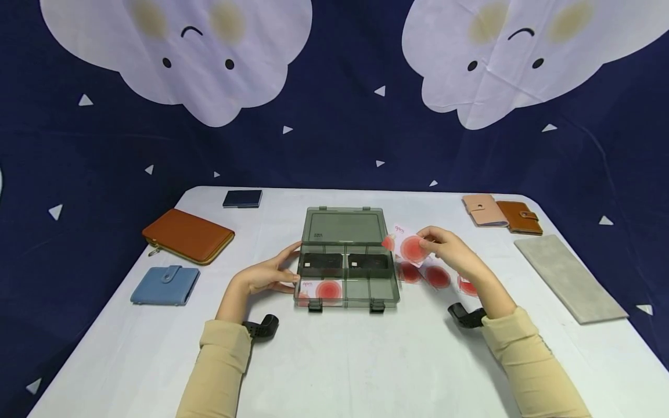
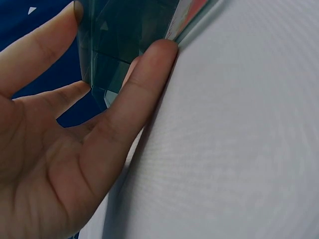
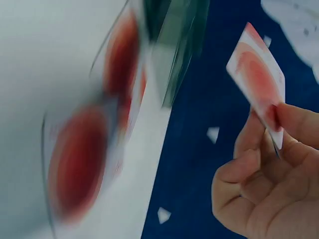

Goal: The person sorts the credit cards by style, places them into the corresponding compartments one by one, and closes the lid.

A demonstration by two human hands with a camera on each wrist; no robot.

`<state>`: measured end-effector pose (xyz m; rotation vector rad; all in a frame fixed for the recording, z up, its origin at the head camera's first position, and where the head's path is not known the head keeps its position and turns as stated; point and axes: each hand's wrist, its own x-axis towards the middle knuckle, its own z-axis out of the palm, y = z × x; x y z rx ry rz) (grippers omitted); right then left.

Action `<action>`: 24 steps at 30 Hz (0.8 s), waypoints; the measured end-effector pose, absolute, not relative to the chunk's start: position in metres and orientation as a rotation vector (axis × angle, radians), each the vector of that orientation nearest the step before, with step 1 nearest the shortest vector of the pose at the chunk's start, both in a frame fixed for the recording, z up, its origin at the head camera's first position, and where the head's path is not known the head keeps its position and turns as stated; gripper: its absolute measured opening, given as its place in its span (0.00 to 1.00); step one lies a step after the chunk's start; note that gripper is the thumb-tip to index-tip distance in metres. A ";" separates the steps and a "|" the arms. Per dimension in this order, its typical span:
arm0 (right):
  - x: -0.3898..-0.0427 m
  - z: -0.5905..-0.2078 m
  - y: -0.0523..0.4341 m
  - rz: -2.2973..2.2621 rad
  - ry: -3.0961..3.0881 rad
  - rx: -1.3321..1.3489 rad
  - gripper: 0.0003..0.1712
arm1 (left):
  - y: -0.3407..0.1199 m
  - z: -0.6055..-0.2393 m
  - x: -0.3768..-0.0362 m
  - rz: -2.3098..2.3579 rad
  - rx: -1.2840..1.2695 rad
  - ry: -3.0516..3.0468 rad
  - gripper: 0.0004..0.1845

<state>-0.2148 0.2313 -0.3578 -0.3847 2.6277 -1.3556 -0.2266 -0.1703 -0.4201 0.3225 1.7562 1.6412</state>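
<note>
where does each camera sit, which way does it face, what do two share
Head: on the head, looking forward and down at the open case; left hand, right hand and both sleeves show.
Left wrist: on the left wrist, looking past the hand at the case's side and the table; only the left hand shows.
Right wrist: on the right wrist, looking at the pinched card and blurred cards; only the right hand shows.
Shared: head and right wrist views both show the pinched card.
</note>
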 end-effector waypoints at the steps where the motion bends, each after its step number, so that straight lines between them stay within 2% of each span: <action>1: -0.213 -0.357 0.226 -1.377 2.618 -0.400 0.15 | -0.170 -0.420 -0.226 1.642 0.318 1.756 0.48; 7: -0.204 -0.361 0.194 -1.366 2.641 -0.537 0.11 | -0.170 -0.421 -0.226 1.654 0.308 1.749 0.48; 15: -0.194 -0.379 0.164 -0.941 2.841 -0.845 0.06 | -0.170 -0.421 -0.226 1.658 0.312 1.745 0.48; 24: -0.188 -0.390 0.155 -0.594 2.976 -0.965 0.06 | -0.170 -0.421 -0.226 1.666 0.318 1.730 0.48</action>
